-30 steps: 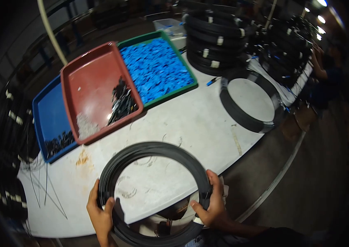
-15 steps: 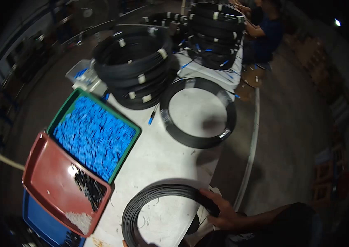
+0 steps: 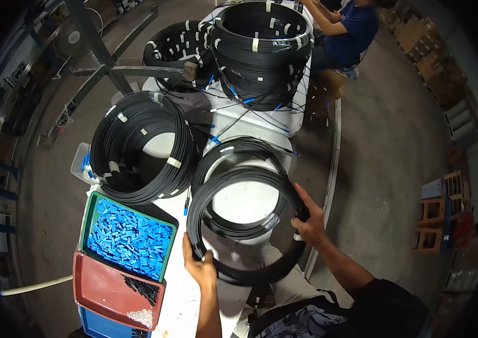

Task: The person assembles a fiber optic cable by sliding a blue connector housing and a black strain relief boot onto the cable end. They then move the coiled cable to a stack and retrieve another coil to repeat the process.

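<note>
I hold a black cable coil [image 3: 233, 179] with both hands, lifted over the white table [image 3: 180, 307]. My left hand [image 3: 200, 267] grips its near left rim. My right hand [image 3: 309, 218] grips its right rim. Directly under the far part of the held coil lies a second black coil [image 3: 238, 147] flat on the table, partly hidden by it.
A stack of taped black coils [image 3: 137, 147] stands left, two more stacks [image 3: 261, 50] farther back. A green tray of blue pieces [image 3: 127, 238], a red tray [image 3: 112, 290] and a blue tray [image 3: 93, 327] sit near left. Another person in a blue shirt [image 3: 352, 28] sits beyond.
My view swung further right along the table. The coil has moved away from the trays and now hangs over the coil lying on the table; my left hand is back in view on its rim.
</note>
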`<state>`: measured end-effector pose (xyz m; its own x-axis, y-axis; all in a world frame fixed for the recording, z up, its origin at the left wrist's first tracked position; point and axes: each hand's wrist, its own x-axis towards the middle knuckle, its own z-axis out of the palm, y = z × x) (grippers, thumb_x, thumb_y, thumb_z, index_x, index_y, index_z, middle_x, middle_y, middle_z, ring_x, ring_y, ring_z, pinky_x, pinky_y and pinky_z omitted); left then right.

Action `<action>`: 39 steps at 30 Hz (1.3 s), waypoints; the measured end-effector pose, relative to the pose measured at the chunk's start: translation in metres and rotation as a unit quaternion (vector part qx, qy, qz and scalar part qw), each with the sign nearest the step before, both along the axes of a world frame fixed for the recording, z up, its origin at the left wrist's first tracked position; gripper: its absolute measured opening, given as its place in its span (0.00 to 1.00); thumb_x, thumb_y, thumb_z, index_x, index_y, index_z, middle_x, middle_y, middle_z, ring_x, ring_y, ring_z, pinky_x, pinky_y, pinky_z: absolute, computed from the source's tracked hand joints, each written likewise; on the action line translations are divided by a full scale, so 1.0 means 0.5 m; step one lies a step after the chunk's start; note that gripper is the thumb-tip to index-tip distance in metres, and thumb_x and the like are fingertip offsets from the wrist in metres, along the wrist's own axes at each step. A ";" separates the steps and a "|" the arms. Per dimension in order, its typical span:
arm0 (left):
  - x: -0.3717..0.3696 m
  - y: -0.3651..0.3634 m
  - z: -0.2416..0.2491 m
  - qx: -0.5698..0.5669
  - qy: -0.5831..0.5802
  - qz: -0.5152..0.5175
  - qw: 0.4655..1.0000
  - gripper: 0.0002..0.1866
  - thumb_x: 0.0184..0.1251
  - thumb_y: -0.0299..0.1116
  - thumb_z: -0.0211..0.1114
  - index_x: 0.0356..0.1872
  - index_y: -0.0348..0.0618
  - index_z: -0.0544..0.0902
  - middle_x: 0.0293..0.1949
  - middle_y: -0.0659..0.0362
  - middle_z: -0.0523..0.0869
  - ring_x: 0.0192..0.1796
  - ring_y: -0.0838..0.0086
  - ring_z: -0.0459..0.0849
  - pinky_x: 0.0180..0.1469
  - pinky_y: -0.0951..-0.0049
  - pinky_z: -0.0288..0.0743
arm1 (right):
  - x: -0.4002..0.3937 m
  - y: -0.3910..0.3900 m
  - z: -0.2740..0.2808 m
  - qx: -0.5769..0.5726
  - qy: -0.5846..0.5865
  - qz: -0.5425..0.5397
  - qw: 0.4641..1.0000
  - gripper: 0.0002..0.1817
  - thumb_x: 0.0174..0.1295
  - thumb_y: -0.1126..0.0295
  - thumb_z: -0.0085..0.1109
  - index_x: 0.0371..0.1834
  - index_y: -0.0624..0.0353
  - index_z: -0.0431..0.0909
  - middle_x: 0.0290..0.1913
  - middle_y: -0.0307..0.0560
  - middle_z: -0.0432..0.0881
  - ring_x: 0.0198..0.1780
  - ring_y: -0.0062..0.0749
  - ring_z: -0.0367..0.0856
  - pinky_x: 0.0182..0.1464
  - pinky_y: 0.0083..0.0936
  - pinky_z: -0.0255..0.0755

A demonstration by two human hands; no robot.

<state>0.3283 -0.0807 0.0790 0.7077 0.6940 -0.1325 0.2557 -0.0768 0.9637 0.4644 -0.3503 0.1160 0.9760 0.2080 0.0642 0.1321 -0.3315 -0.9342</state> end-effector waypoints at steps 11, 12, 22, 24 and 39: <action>0.209 0.011 -0.072 0.033 0.003 0.024 0.999 0.44 0.46 0.09 0.61 0.74 0.29 0.69 0.73 0.40 0.72 0.76 0.52 0.70 0.79 0.61 0.57 | 0.222 0.044 -0.134 0.040 -0.025 -0.026 0.999 0.44 0.42 0.90 0.51 0.72 0.66 0.72 0.73 0.61 0.74 0.76 0.46 0.71 0.76 0.30 0.61; 0.213 0.010 -0.075 0.035 0.004 0.026 0.999 0.44 0.46 0.09 0.61 0.74 0.29 0.69 0.73 0.40 0.72 0.76 0.52 0.70 0.79 0.61 0.57 | 0.231 0.045 -0.141 0.041 -0.025 -0.023 0.999 0.44 0.42 0.90 0.51 0.72 0.66 0.73 0.72 0.61 0.75 0.76 0.46 0.71 0.76 0.30 0.61; 0.238 0.001 -0.081 0.075 0.015 0.048 0.996 0.43 0.46 0.09 0.64 0.72 0.28 0.70 0.71 0.39 0.73 0.75 0.49 0.71 0.79 0.58 0.58 | 0.277 0.053 -0.154 0.033 -0.010 -0.004 0.999 0.43 0.41 0.89 0.50 0.71 0.68 0.73 0.70 0.61 0.77 0.74 0.45 0.73 0.75 0.30 0.62; 0.239 0.002 -0.076 0.097 0.027 0.039 0.994 0.44 0.45 0.10 0.64 0.73 0.30 0.70 0.71 0.39 0.74 0.74 0.48 0.71 0.78 0.58 0.58 | 0.278 0.056 -0.151 0.026 -0.012 -0.007 1.000 0.43 0.41 0.89 0.50 0.71 0.67 0.73 0.70 0.61 0.77 0.74 0.45 0.73 0.75 0.31 0.62; 0.242 0.024 -0.083 0.034 0.001 0.039 0.999 0.47 0.39 0.09 0.60 0.73 0.35 0.73 0.68 0.43 0.78 0.72 0.54 0.74 0.77 0.62 0.61 | 0.274 0.057 -0.138 -0.009 -0.025 0.013 1.000 0.43 0.44 0.90 0.51 0.73 0.64 0.71 0.71 0.58 0.76 0.75 0.48 0.72 0.76 0.34 0.62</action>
